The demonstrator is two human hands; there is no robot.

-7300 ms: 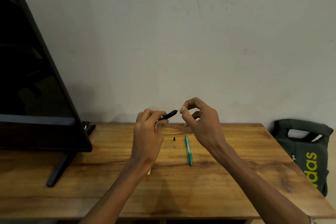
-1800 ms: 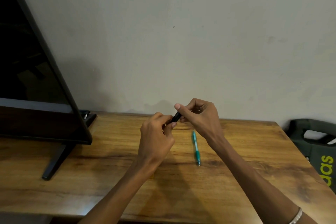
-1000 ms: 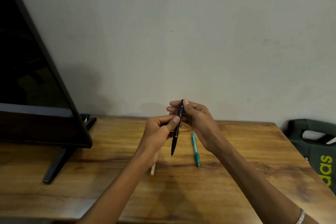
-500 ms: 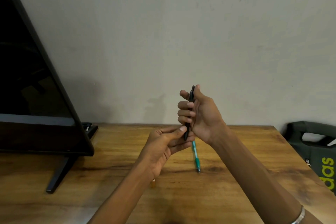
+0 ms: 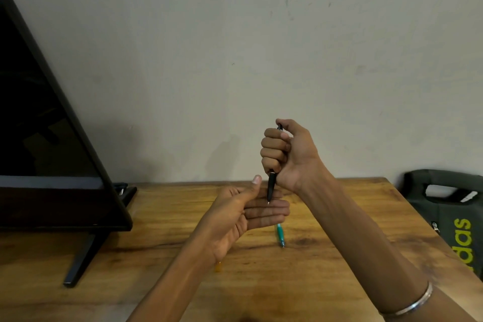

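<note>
Half a second ago the left hand (image 5: 243, 214) pinched the black pen's (image 5: 271, 187) lower end; now it lies flat, palm up, holding nothing. The right hand (image 5: 285, 157) fists the pen upright above the table's (image 5: 339, 282) back edge, with the tip on the left fingers (image 5: 271, 210).

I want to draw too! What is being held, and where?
The right hand grips the black pen round its upper barrel; the left hand holds nothing.

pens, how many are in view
2 clear: black pen upright in the right hand, teal pen on the table, partly behind the left hand. An orange tip by the left wrist may be a third.
</note>
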